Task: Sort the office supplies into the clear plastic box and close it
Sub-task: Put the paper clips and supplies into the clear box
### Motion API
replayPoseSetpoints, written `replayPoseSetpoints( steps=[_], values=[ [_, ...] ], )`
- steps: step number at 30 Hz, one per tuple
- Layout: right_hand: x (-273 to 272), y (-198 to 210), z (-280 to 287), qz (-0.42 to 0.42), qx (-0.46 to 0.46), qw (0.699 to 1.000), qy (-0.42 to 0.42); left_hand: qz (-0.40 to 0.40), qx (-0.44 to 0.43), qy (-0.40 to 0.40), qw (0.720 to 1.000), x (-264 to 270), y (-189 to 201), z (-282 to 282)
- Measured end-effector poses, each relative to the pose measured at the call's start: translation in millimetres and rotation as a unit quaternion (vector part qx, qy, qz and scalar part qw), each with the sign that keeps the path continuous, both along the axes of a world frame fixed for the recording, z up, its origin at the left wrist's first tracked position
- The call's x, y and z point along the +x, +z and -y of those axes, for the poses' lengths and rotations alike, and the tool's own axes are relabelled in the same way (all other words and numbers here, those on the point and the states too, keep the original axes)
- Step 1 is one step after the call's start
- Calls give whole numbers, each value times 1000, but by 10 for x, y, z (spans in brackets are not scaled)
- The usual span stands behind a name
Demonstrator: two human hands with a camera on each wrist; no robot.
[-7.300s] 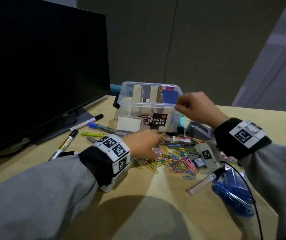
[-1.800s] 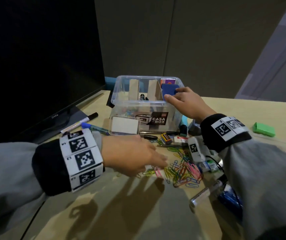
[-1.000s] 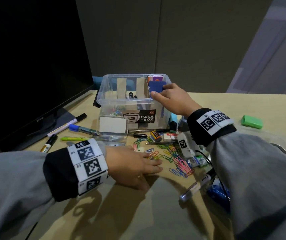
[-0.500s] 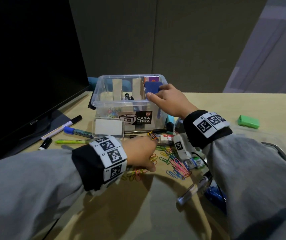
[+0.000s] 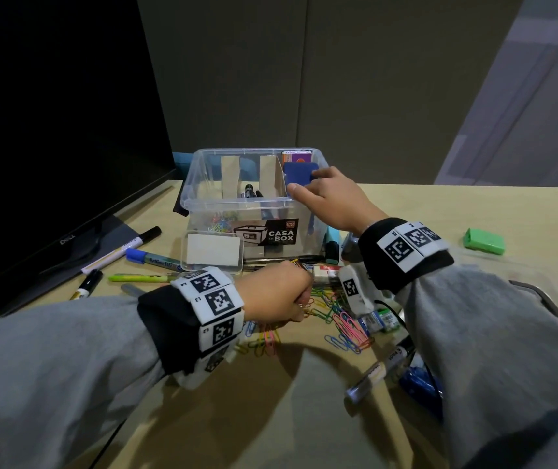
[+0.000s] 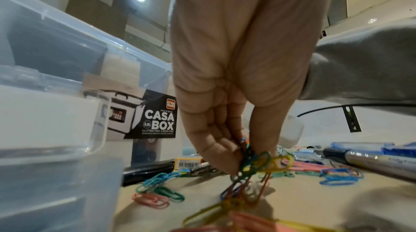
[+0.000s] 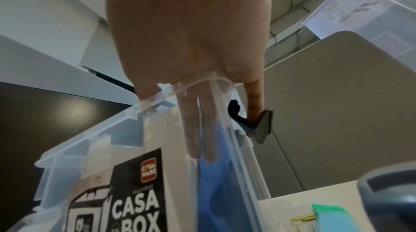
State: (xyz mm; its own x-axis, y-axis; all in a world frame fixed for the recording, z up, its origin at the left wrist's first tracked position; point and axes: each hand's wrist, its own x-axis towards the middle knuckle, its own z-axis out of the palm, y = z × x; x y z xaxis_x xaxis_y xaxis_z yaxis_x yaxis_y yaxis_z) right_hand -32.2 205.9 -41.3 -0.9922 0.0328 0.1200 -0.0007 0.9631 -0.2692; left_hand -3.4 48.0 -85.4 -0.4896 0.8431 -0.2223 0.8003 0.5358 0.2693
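The clear plastic box (image 5: 203, 204) stands open at the back of the desk, with cardboard dividers (image 5: 230, 176), pens and a blue pad (image 5: 299, 170) inside. My right hand (image 5: 304, 187) grips its front right corner, fingers inside the wall (image 7: 202, 147), thumb on the front rim. Coloured paper clips (image 5: 348, 330) lie scattered in front of the box. My left hand (image 5: 301, 299) pinches a bunch of these clips (image 6: 258, 163) just above the desk (image 6: 292, 200). In the left wrist view the box (image 6: 67, 54) is at the left.
Markers (image 5: 118, 248) and a green highlighter (image 5: 138, 277) lie left, by the monitor (image 5: 50, 130). A small clear case (image 5: 213, 252) leans at the box front. A green block (image 5: 484, 241), the clear lid (image 5: 538, 292) and another marker (image 5: 379, 370) are right.
My left hand went from lying flat on the desk to curling round a bunch of paper clips and lifting them slightly. My right hand has stayed on the box corner.
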Motion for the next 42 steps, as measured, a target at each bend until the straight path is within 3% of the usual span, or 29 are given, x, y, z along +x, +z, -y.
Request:
replayPoseSetpoints(
  steps=[6, 14, 17, 21, 24, 29, 33, 37, 40, 42],
  values=[
    [4, 14, 8, 5, 6, 1000, -3, 29, 125, 21, 992, 5, 102, 50],
    [5, 22, 6, 8, 6, 1000, -4, 23, 212, 63, 975, -39, 226, 179],
    [16, 31, 4, 8, 6, 1000, -5, 17, 293, 144, 945, -194, 447, 294],
    [38, 47, 18, 17, 7, 1000, -4, -20, 422, 265, 867, -557, 773, 507],
    [58, 62, 42, 21, 5, 1000, -8, -59, 424, 323, 844, -829, 821, 611],
    [79, 84, 71, 24, 6, 1000, -11, -101, 354, 356, 859, -1101, 666, 618],
    [76, 84, 75, 25, 7, 1000, -13, -113, 321, 341, 876, -1124, 647, 630],
    [87, 95, 85, 26, 6, 1000, -12, -177, 278, 308, 893, -1052, 620, 609],
    [84, 97, 80, 24, 8, 1000, -12, -223, 295, 206, 906, -808, 608, 570],
    [77, 90, 70, 19, 10, 1000, -11, -201, 268, 86, 938, -580, 588, 558]
  ],
)
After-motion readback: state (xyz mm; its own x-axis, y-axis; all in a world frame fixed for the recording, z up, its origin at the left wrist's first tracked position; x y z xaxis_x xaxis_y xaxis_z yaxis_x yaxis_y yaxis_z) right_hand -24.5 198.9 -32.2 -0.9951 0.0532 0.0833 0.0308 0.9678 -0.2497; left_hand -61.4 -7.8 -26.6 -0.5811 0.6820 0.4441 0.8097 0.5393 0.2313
